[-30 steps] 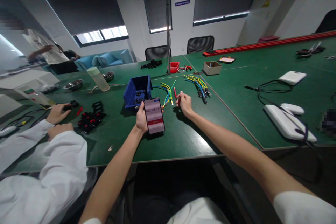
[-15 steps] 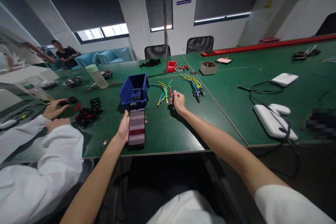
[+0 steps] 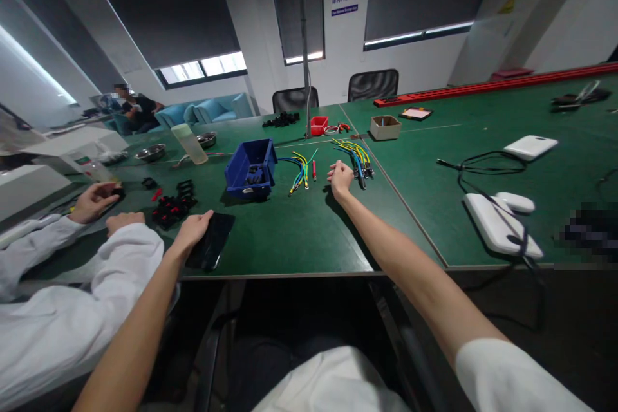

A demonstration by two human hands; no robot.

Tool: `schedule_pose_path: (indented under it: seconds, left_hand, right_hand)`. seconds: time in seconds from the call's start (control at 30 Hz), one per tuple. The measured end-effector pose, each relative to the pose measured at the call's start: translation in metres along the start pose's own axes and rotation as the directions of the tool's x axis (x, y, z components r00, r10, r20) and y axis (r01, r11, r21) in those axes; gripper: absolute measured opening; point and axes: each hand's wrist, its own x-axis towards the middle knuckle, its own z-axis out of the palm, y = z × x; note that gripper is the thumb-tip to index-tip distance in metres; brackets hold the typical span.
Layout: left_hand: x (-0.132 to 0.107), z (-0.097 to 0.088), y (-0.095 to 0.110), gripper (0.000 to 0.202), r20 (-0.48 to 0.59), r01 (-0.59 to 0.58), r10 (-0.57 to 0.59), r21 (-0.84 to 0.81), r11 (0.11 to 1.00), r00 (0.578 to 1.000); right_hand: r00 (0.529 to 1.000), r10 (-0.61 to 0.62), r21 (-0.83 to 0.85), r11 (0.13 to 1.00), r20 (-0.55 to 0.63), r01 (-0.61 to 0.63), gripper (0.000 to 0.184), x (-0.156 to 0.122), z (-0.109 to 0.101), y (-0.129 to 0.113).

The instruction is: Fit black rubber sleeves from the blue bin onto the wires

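My left hand (image 3: 196, 230) grips the edge of a smartphone (image 3: 215, 241) with a dark screen, low over the front of the green table. My right hand (image 3: 341, 177) is empty, its fingers loosely bent and a little apart. It hovers just left of a bundle of yellow, blue and green cables (image 3: 358, 158) with dark ends. Left of this hand lies a slim red tool (image 3: 313, 170), its exact kind too small to tell. Beside it rests a smaller group of yellow, green and blue wires (image 3: 302, 170) with ring terminals.
A blue bin (image 3: 234, 174) holds dark parts. Black and red parts (image 3: 174, 206) lie near a co-worker's hands (image 3: 96, 201) on the left. Farther back stand a red box (image 3: 318, 125) and a cardboard box (image 3: 385, 130). White devices (image 3: 502, 225) with black cable lie right.
My right hand has let go of the red tool, now lying on the table, and shifted right toward the cables. My left hand has moved the phone left and tilted it; its lit screen now looks dark.
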Motion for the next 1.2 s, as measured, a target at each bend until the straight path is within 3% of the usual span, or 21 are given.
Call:
schedule_pose_path:
  seconds: [0.13,0.2,0.27,0.3,0.4,0.47,0.63,0.8,0.9,1.03,1.13,1.2]
  left_hand:
    - [-0.002,-0.005,0.019,0.047,-0.186,-0.051,0.095,0.228,0.972,0.978]
    - [-0.015,0.004,0.037,0.048,-0.359,-0.034,0.153,0.316,0.948,0.921]
    - [-0.031,0.025,0.058,0.046,-0.457,-0.047,0.225,0.369,0.928,0.860]
    - [-0.039,0.039,0.070,0.044,-0.421,-0.117,0.285,0.383,0.917,0.861]
    - [-0.050,0.086,0.111,0.036,-0.137,-0.361,0.438,0.382,0.851,0.888]
    - [-0.045,0.113,0.140,0.035,-0.034,-0.459,0.513,0.401,0.793,0.858]
    - [-0.012,0.155,0.195,0.039,0.049,-0.470,0.514,0.489,0.735,0.856]
    - [0.005,0.171,0.199,0.034,0.025,-0.432,0.476,0.465,0.773,0.879]
    - [0.010,0.170,0.190,0.035,-0.046,-0.410,0.474,0.435,0.802,0.879]
    - [0.014,0.162,0.185,0.033,-0.122,-0.409,0.467,0.327,0.852,0.876]
    - [0.011,0.155,0.186,0.029,-0.166,-0.409,0.444,0.208,0.889,0.881]
    - [0.007,0.151,0.187,0.027,-0.206,-0.398,0.422,0.145,0.906,0.883]
  right_hand:
    - [0.987,0.048,-0.043,0.998,-0.153,-0.055,0.039,0.018,-0.010,0.002]
    - [0.982,0.049,-0.086,0.994,-0.183,-0.065,0.039,0.021,-0.013,0.002]
    - [0.980,0.008,-0.165,0.985,-0.197,-0.041,0.039,0.020,-0.013,0.000]
    - [0.978,-0.025,-0.213,0.977,-0.209,-0.021,0.040,0.020,-0.013,-0.001]
    - [0.957,-0.101,-0.337,0.942,-0.273,0.003,0.040,0.018,-0.015,-0.004]
    - [0.945,-0.087,-0.362,0.932,-0.314,-0.035,0.040,0.017,-0.017,-0.006]
    - [0.945,-0.051,-0.349,0.935,-0.324,-0.070,0.037,0.021,-0.018,-0.006]
    - [0.957,-0.201,-0.367,0.923,-0.211,0.113,0.038,0.013,-0.004,-0.004]
    - [0.947,-0.317,-0.423,0.865,-0.046,0.269,0.042,-0.005,0.008,-0.003]
    - [0.856,-0.418,-0.443,0.734,0.303,0.515,0.042,-0.029,0.017,-0.004]
    - [0.798,-0.453,-0.413,0.689,0.396,0.596,0.042,-0.035,0.018,-0.005]
    - [0.793,-0.452,-0.397,0.694,0.408,0.600,0.045,-0.035,0.019,-0.006]
